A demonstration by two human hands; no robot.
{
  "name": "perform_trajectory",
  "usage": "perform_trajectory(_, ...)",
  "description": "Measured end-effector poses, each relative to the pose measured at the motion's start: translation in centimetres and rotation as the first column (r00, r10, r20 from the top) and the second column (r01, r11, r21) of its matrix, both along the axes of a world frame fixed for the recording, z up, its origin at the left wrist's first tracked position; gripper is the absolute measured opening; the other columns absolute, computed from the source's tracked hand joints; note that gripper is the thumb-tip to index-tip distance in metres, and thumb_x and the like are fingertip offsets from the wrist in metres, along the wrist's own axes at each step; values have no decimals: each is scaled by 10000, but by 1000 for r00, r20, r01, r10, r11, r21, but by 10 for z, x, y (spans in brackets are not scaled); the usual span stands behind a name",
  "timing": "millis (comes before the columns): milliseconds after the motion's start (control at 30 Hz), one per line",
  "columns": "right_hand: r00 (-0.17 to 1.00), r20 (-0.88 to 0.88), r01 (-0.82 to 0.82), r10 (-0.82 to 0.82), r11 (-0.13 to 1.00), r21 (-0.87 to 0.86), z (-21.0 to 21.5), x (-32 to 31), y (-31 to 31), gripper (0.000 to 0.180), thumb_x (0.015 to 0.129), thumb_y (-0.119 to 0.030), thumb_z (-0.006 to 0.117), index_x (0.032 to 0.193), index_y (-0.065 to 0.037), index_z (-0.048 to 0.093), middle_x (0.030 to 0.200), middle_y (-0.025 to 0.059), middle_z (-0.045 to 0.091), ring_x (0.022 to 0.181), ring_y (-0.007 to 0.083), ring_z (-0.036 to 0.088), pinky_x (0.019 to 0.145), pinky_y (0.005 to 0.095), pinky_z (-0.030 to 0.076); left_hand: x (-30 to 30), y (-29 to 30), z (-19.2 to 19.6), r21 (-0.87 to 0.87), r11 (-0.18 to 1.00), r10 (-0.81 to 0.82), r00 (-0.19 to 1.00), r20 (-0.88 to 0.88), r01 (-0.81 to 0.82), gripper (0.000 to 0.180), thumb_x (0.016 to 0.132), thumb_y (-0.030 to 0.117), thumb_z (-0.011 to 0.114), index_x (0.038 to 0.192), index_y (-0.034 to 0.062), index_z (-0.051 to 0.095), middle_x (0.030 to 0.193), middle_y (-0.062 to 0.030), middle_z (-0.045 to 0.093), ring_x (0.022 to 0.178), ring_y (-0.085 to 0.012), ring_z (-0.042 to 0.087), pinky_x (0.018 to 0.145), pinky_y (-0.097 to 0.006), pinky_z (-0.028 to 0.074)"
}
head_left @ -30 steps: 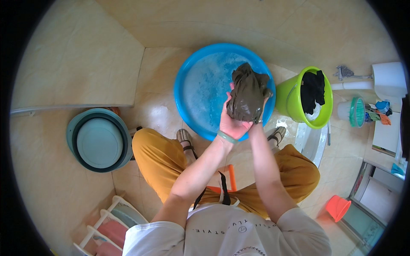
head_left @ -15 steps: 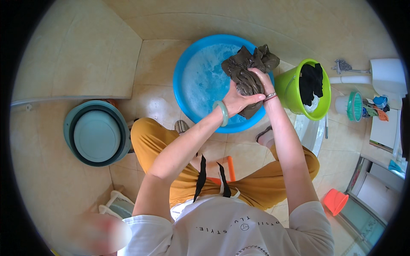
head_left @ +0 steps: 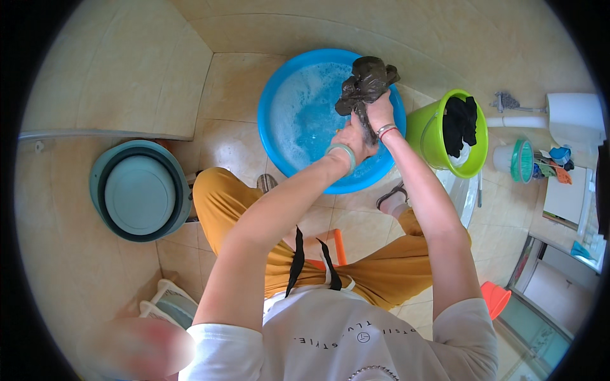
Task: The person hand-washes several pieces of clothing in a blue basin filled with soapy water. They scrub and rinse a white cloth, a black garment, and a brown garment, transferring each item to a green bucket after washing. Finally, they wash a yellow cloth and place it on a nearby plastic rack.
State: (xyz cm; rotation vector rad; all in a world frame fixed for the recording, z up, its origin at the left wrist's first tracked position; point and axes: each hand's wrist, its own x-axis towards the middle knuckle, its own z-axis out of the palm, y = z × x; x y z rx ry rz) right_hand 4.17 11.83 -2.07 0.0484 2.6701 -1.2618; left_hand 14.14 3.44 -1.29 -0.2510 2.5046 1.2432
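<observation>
A round blue basin (head_left: 265, 127) of sudsy water stands on the floor in front of me. Over its right side a wet dark brown cloth (head_left: 367, 81), probably a garment, is bunched up and twisted narrow toward me. My left hand (head_left: 353, 140) is closed around the narrow near end, a pale green bangle on its wrist. Just beyond it, my right hand (head_left: 381, 112) grips the cloth higher up, its fingers partly hidden by the folds. The far part of the cloth bulges loosely past both hands.
To the right stands a lime green bucket (head_left: 426, 136) holding black clothes (head_left: 457, 124) and something white. Grey-green collapsible basins (head_left: 140, 195) are at the left. An orange stool (head_left: 340, 247) is between my legs, and an orange-red bucket (head_left: 494, 300) sits at lower right.
My hands have drawn the cloth into a tighter, narrower twist. The left hand has moved slightly right and toward the near end, while the cloth's loose far part has shifted left.
</observation>
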Motion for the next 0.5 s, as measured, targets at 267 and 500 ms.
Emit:
perform_trajectory(267,961,274,65,37,933,-353,11,7,9,725,843,-319,666,1339,54,291,1177,242,594,1091,339,585,912,418,463,-10,1,-22,792,471,258,919,297,-388,671,678,284,803,1222,18,514,1018,-94,665,922,-252,650,837,-368,525)
perform_trajectory(500,857,514,492,-49,377,-785,-39,54,93,756,905,-475,585,1411,16,314,1411,181,422,1256,275,457,1042,382,380,-7,-17,39,715,-383,-199,808,555,-585,409,832,279,668,1156,58,548,1077,-109,625,1012,-284,610,935,-534,498)
